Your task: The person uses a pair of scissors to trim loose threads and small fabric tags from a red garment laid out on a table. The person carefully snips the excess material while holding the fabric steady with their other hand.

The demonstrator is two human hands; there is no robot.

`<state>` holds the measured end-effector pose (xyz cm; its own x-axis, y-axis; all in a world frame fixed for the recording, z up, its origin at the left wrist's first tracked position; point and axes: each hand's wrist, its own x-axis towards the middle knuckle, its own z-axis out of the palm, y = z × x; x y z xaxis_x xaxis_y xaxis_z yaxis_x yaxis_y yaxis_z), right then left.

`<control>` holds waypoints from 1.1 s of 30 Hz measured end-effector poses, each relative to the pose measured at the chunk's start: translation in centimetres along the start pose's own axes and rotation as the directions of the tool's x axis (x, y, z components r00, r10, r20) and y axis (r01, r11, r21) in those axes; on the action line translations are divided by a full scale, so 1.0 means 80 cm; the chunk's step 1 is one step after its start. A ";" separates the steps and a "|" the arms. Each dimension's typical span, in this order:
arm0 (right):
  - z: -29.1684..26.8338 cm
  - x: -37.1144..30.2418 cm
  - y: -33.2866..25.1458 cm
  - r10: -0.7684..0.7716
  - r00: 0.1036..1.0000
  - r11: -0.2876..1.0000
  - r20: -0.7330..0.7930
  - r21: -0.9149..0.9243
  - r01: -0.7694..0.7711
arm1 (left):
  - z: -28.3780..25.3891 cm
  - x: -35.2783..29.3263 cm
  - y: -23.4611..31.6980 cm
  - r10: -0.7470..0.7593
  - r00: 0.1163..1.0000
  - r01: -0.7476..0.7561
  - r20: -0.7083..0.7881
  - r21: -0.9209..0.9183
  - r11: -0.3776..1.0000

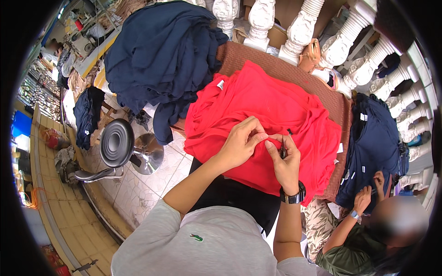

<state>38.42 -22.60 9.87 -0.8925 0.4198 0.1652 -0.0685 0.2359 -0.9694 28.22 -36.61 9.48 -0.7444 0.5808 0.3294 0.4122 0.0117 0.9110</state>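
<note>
A red knit garment [258,99] lies bunched in a heap across the table, with more red cloth under it. My left hand [243,141] is closed, its thumb and forefinger pinching a fold of the red cloth. Right beside it, my right hand [286,166] is closed too, thumb and forefinger at the same fold. Small dark thread snips [282,151] sit in the right hand's fingers, partly hidden by them. A black watch [293,198] is on my right wrist.
A brown textured cloth [281,69] covers the table. Large navy garments [161,50] pile up at the far left. At the right, a co-worker [363,230] handles another navy pile [373,147]. A black stool [117,142] stands left; white balusters [299,30] line the back.
</note>
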 end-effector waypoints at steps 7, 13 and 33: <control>0.004 -0.001 0.004 -0.021 0.999 1.000 -0.030 -0.017 0.020 | -0.002 -0.003 -0.022 -0.168 0.986 0.159 -0.023 -0.220 0.963; -0.002 -0.004 0.006 0.008 1.000 1.000 -0.029 0.004 -0.008 | -0.002 0.002 -0.008 -0.008 0.999 0.006 -0.042 -0.048 0.999; -0.007 -0.002 0.012 -0.028 0.999 1.000 -0.041 -0.008 0.028 | 0.002 -0.006 -0.023 -0.185 0.981 0.192 0.054 -0.366 0.911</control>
<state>38.75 -21.97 9.04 -0.8712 0.4484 0.1999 -0.0901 0.2543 -0.9629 27.91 -36.77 7.58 -0.7782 0.6119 0.1415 0.0406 -0.1757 0.9836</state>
